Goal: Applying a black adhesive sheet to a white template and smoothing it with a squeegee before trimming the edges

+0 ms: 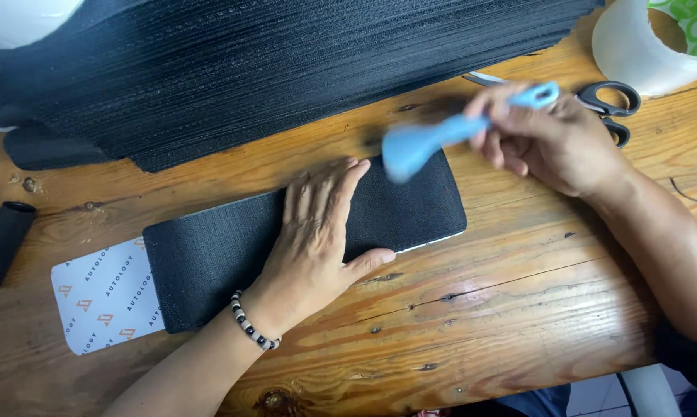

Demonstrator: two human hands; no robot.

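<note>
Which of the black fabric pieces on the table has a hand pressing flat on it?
The small black fabric rectangle near the table edge, under the left hand. The big stack of black fabric behind lies untouched.

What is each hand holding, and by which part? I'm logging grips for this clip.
The right hand grips a blurred light-blue plastic tool by its handle end. The left hand holds nothing; it presses flat on a black fabric piece.

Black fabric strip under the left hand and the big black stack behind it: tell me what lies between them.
Only bare wooden table shows between the black fabric strip and the black stack in the head view.
</note>
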